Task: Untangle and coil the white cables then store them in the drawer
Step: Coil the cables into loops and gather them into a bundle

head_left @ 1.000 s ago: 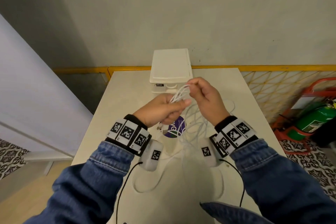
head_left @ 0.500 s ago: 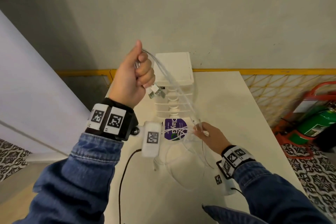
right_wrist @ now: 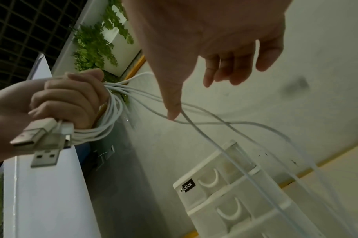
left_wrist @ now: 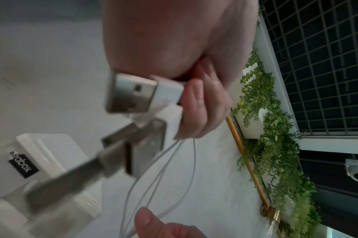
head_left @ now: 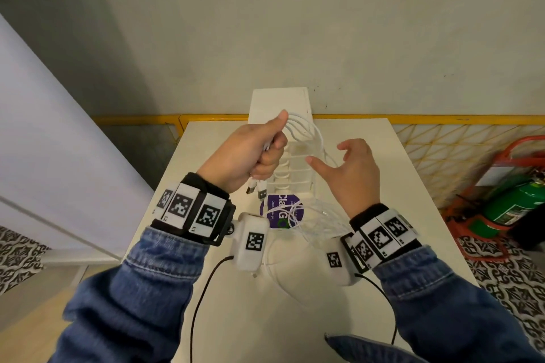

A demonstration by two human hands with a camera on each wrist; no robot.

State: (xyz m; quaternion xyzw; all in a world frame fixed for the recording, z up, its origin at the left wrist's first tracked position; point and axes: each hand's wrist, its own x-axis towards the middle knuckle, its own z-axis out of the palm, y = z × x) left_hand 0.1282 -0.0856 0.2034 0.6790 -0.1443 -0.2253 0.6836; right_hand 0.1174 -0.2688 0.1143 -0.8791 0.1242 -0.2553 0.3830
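So the left hand point(head_left: 250, 153) is fisted tight round a bunch of white cables point(right_wrist: 115, 112), with the USB plugs point(right_wrist: 37, 141) poking out the bottom of the fist. The right hand point(head_left: 354, 174) has its fingers point(right_wrist: 221, 70) spread loose, and its thumb just touches one strand. The rest of the cables trail down in a mess onto the table point(head_left: 368, 318), in front of the little white drawer unit point(right_wrist: 225, 201).

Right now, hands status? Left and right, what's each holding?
Left hand: closed in a fist, gripping the white cables near their USB plugs.
Right hand: open, fingers spread, holding nothing; thumb tip touches a cable strand.
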